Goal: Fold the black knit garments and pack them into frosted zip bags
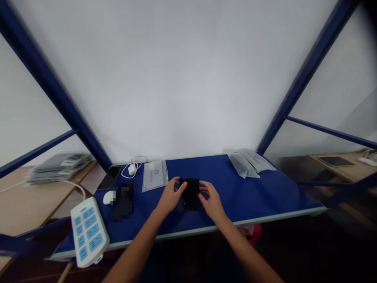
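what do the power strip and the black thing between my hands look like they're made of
Power strip: probably hard plastic, smooth and slightly glossy, judging by its rounded white casing and pale blue socket panels.
Black thing: possibly soft cloth, matte, since it shows almost no shine; it is too dark to be sure.

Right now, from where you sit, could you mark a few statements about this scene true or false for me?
1. Both hands, left and right, are at the small black soft-looking item. True.
2. The white power strip with blue sockets is at the right end of the blue table. False: the power strip is at the left end.
3. The white charger with its cable lies left of the translucent plastic bag. True.
4. The left hand grips the rounded white mouse-like object. False: the mouse-like object lies on the table, apart from both hands.
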A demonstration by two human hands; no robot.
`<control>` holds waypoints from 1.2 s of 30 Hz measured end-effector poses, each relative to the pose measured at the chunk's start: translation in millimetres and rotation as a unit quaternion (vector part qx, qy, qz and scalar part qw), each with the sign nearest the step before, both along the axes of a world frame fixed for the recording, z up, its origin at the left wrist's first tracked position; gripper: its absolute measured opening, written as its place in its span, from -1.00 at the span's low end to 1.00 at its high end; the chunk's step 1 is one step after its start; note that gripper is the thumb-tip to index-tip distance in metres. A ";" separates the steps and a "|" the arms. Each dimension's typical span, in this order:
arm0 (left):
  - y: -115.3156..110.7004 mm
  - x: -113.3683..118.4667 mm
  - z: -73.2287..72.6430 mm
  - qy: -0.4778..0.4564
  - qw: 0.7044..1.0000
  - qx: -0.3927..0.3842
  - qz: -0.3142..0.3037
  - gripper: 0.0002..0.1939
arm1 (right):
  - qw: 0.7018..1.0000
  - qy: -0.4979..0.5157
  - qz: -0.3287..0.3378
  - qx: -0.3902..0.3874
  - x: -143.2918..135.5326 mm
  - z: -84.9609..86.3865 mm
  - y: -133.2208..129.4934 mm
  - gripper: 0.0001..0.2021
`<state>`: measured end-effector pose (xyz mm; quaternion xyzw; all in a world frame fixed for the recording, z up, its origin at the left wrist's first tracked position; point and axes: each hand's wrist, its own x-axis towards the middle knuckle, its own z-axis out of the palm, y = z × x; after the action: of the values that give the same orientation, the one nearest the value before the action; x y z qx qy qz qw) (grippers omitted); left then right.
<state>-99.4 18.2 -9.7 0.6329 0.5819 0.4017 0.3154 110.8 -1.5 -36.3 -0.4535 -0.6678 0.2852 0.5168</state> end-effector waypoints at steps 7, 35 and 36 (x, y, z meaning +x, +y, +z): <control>-44.4 -24.8 -19.7 -0.156 0.975 -0.062 0.147 -0.32 | 0.965 -0.082 0.249 0.026 -66.4 43.3 -11.8 -0.45; -62.6 -24.5 -35.8 0.215 0.972 0.045 0.080 -0.75 | 0.871 0.360 -0.260 -0.208 36.4 -41.0 -24.5 -0.39; -61.6 -23.4 -35.3 0.225 0.970 0.040 0.083 -0.76 | 0.878 0.335 -0.286 -0.188 45.7 -38.6 -25.0 -0.33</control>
<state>-122.8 -43.4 -44.9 0.6683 0.6722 0.2967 0.1164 156.5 -26.5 -74.9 -0.5909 -0.2301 0.3794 0.6738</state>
